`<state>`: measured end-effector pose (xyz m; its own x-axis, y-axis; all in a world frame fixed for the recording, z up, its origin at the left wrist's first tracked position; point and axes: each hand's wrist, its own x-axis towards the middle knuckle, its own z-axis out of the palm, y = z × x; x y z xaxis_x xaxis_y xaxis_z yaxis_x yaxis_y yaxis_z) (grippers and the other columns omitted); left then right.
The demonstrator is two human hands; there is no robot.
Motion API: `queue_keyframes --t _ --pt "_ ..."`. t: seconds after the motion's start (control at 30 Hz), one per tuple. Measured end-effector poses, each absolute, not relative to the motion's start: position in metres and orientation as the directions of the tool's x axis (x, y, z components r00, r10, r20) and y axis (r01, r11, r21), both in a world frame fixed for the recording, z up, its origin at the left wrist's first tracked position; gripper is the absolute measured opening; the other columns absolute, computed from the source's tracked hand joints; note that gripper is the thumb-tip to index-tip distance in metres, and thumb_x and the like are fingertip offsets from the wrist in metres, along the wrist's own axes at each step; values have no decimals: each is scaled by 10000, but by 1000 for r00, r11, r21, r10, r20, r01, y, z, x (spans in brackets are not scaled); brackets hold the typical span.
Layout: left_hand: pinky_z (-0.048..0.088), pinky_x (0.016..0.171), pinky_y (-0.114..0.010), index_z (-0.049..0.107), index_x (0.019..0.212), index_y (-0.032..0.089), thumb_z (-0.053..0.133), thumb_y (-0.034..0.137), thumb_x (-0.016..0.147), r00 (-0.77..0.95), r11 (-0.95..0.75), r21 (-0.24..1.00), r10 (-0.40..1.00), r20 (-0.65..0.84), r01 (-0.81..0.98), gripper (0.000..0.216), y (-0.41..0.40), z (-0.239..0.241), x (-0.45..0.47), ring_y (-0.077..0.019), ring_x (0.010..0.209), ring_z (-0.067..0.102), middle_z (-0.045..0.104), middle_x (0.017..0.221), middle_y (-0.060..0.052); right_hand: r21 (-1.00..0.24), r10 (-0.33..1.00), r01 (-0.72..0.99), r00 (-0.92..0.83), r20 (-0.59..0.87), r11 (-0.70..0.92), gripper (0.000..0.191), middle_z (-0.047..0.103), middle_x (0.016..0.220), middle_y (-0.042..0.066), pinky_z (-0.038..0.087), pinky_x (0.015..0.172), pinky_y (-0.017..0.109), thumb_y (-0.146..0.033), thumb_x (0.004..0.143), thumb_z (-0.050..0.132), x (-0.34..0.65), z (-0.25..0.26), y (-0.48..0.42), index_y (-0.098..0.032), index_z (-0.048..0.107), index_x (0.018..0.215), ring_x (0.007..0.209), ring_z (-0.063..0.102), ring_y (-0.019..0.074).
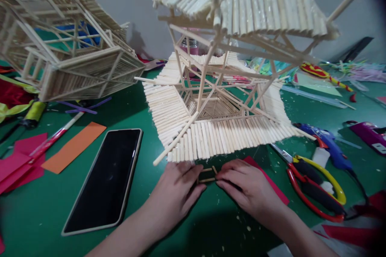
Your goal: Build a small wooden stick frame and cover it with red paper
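Both hands [181,188] pinch opposite ends of a small, open frame [207,180] of thin, tan sticks.

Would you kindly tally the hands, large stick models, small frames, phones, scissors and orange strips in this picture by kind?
Hands: 2, left hand and right hand
Large models: 2, left model and middle model
Small frame: 1
Phone: 1
Scissors: 1
Orange strip: 1
Total: 8

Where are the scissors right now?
In the head view, the scissors lie at right on the green table, beside the blue glue gun, right of the right hand.
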<state>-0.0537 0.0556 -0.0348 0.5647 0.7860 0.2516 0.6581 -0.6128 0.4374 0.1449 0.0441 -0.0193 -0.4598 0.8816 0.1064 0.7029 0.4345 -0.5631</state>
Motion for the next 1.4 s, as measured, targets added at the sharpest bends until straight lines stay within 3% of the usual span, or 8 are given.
queue_keyframes --t 0.2,0.53,0.83,1.4 --pt "480 697 -399 532 1004 152 521 219 761 565 -613 444 785 253 653 252 56 -35 -53 -231 799 550 602 881 -94 -586 919 724 -380 101 364 165 620 867 30 440 721 275 -221 786 501 145 -20 42 -205 598 918 808 549 149" --pt "482 687 -418 536 998 148 520 213 760 559 -609 440 789 254 660 247 56 -36 -51 -238 797 557 605 881 -101 -491 958 831 -284 27 260 146 599 805 38 432 690 329 -258 753 534 142 -22 35 -216 616 866 766 537 193" --pt "467 727 -421 538 1004 135 511 214 767 597 -632 421 769 230 651 252 58 -34 -50 -236 830 558 608 893 -107 -492 964 828 -235 127 267 164 599 714 34 412 673 299 -217 797 467 136 -26 28 -206 628 769 709 539 174" --pt "476 733 -411 554 1017 127 536 217 750 578 -619 448 779 244 645 282 59 -37 -51 -238 862 553 602 928 -125 -529 974 818 -209 90 225 93 591 694 23 406 648 302 -252 756 531 134 -26 28 -204 608 737 688 531 177"
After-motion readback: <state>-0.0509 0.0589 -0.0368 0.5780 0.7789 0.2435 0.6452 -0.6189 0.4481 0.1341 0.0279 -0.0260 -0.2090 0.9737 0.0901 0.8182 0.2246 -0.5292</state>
